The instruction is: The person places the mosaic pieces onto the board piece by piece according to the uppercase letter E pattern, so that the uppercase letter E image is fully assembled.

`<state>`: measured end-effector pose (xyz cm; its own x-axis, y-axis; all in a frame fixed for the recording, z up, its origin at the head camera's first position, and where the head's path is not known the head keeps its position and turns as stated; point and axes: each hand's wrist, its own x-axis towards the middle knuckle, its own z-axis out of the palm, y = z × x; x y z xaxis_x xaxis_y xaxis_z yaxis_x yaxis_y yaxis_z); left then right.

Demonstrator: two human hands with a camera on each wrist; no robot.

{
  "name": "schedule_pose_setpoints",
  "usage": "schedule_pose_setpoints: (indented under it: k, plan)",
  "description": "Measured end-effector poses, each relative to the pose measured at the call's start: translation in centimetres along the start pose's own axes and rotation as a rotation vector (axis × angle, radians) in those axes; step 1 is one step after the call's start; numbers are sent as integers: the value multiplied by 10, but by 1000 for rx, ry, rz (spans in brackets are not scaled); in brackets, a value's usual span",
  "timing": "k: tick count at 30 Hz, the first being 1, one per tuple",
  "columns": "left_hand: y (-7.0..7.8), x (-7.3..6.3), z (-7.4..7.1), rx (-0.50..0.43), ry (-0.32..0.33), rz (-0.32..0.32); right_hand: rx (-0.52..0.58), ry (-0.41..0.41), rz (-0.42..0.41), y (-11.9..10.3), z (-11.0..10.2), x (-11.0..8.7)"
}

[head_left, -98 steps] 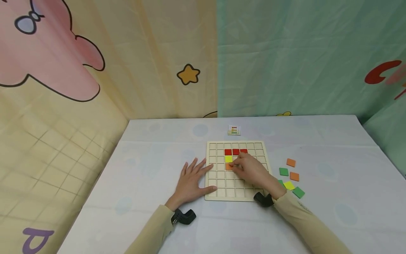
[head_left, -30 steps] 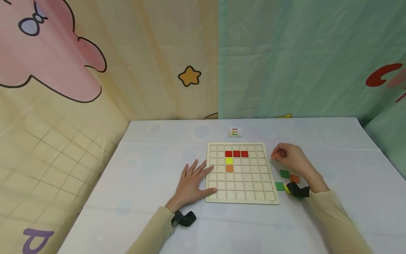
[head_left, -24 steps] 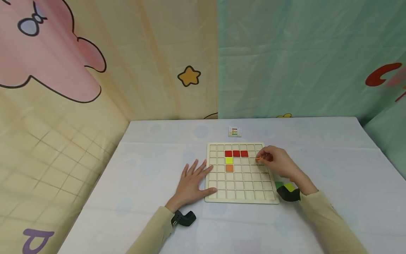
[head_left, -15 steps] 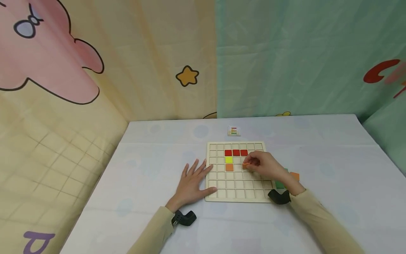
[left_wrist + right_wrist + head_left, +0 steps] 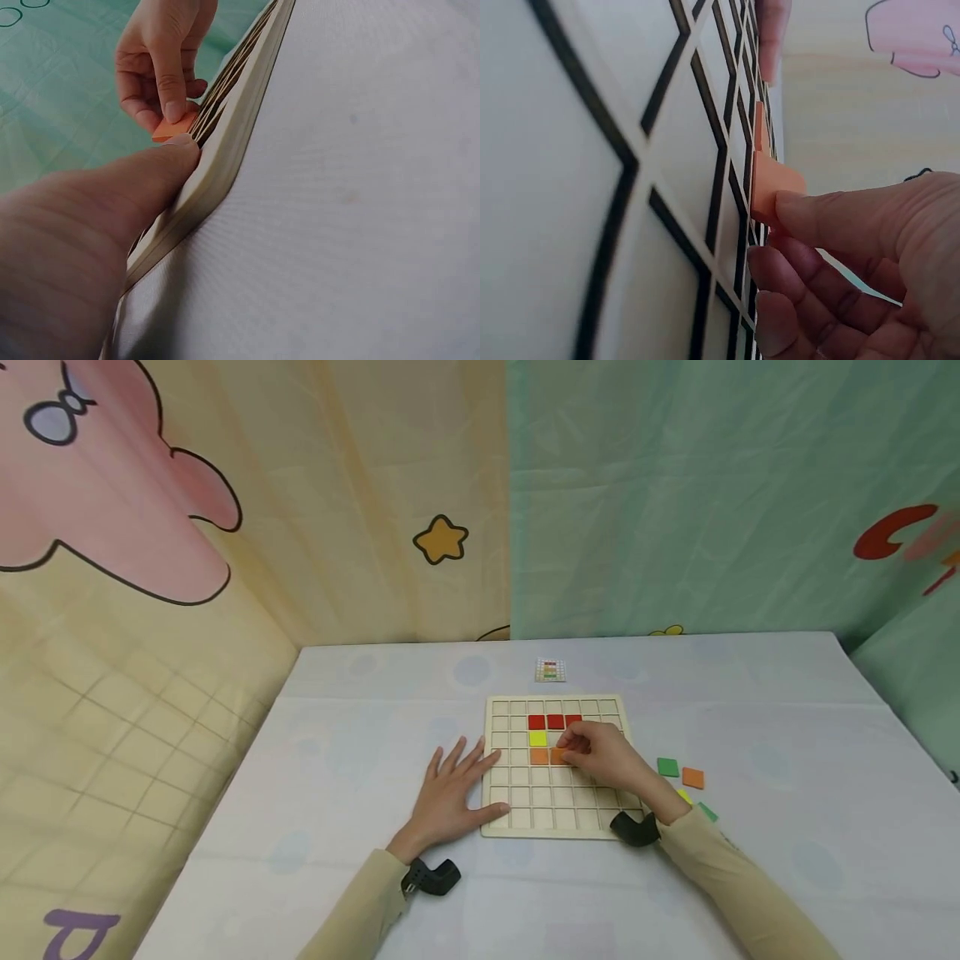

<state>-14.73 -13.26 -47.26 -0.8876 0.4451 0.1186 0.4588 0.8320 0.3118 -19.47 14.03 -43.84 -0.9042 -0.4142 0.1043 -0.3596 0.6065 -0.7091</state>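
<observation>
My right hand (image 5: 609, 760) pinches an orange square tile (image 5: 774, 187) between thumb and fingers. The tile is tilted, one edge at the grid of a pale wooden board (image 5: 525, 822), right beside an orange tile (image 5: 539, 757) lying in a cell. Above that one sits a yellow tile (image 5: 537, 738), and a row of red tiles (image 5: 555, 722) lies higher up, its right end partly behind my fingers. My left hand (image 5: 448, 797) rests spread at the board's left edge, its thumb (image 5: 154, 176) over the rim.
Right of the board lie loose tiles: a green one (image 5: 667, 767), an orange one (image 5: 693, 777), a yellow one (image 5: 684, 795) and another green one (image 5: 707, 812), partly behind my forearm. A small printed card (image 5: 551, 670) with a coloured grid lies behind the board on the white-covered table (image 5: 337, 735).
My right hand let go of an orange tile in the board, picked up another from the right, and carried it left to the neighbouring cell. My left hand stays in place.
</observation>
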Motion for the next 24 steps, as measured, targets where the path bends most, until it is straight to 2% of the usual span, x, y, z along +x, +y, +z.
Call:
schedule_pose_setpoints:
  k: [6, 15, 19, 24]
  plan:
    - [0, -1, -1, -8, 9, 6, -82, 4, -26, 0, 2, -2]
    - [-1, -5, 0, -13, 9, -5, -150, -15, 10, -4, 5, -5]
    - [-2, -5, 1, -13, 6, -3, -144, -62, -44, -3, -1, -9]
    - [-1, -1, 1, -10, 6, 3, -122, -140, -108, 0, -21, -15]
